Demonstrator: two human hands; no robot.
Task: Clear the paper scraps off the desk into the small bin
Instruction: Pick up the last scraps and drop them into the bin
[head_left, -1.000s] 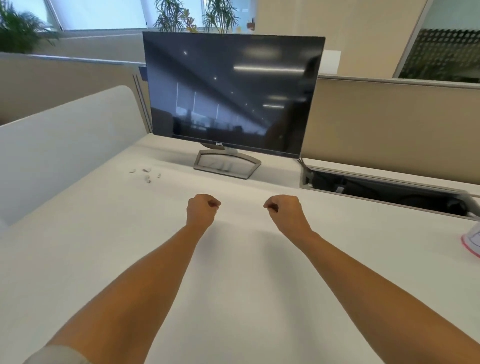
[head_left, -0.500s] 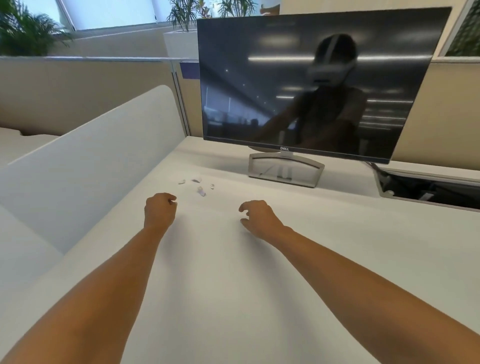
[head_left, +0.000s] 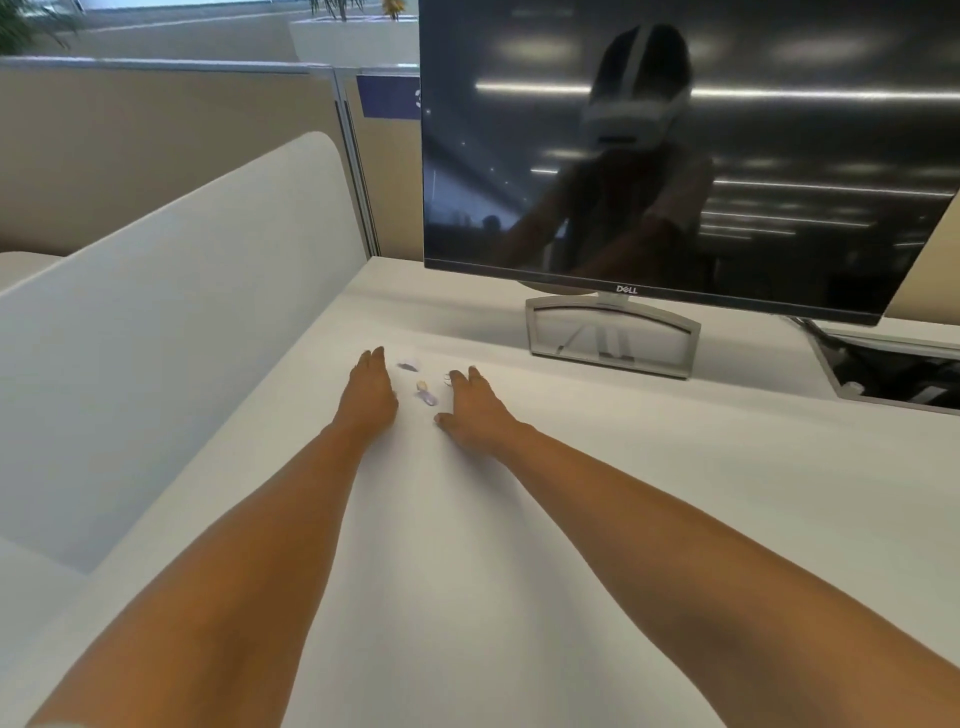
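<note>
Your left hand (head_left: 369, 395) and your right hand (head_left: 475, 410) lie on the smooth white tabletop (head_left: 571, 519), one on each side of the small torn paper scraps (head_left: 426, 397) of whitish and pale violet colour. Both hands are flat and hold nothing. The fingers of the left are straight and close together. The fingers of the right are straight too, with the thumb set out toward the scraps.

The scraps lie in a loose group between your hands, toward the far left corner of the tabletop and not far from its left edge, where the white rounded partition (head_left: 156, 338) stands. One scrap is just beside your right fingertips (head_left: 462, 375); I cannot tell if it touches them. The large black flat monitor (head_left: 675, 156) on its grey metal stand (head_left: 610, 338) is at the far edge, to the right of the group.

I judge that you place your hands like two walls, so that the pieces can be pushed into one heap before lifting. The small bin is not in view, so nothing is cleared yet. The pieces look very light and thin, so they may slide under your fingers or scatter if you close in quickly.
</note>
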